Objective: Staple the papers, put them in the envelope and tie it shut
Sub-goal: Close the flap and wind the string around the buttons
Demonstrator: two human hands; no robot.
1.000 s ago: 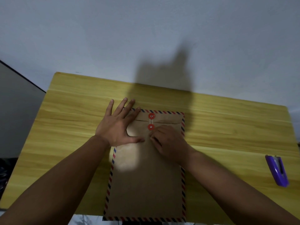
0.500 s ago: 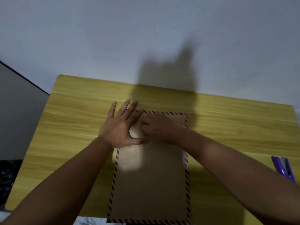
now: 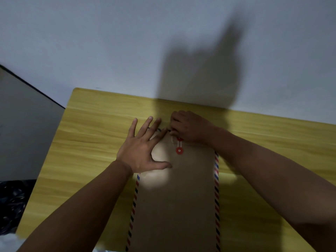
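Observation:
A brown envelope (image 3: 174,206) with a red and blue striped border lies lengthwise on the yellow wooden table (image 3: 87,153). Two red closure discs sit near its top; the lower disc (image 3: 179,150) shows fully, the upper one is half hidden under my right hand. White string runs between the discs. My left hand (image 3: 143,148) lies flat with spread fingers on the envelope's top left corner. My right hand (image 3: 189,127) is curled at the top edge, its fingertips pinching what looks like the string. No papers are visible.
A grey wall rises behind the table's far edge. A dark panel and a black bag (image 3: 12,200) are off the table's left side. Bare tabletop lies on both sides of the envelope.
My right hand moved up from the discs to the envelope's top edge, uncovering the lower disc. The view shifted, and the purple stapler at the right left the frame. My left hand stayed put.

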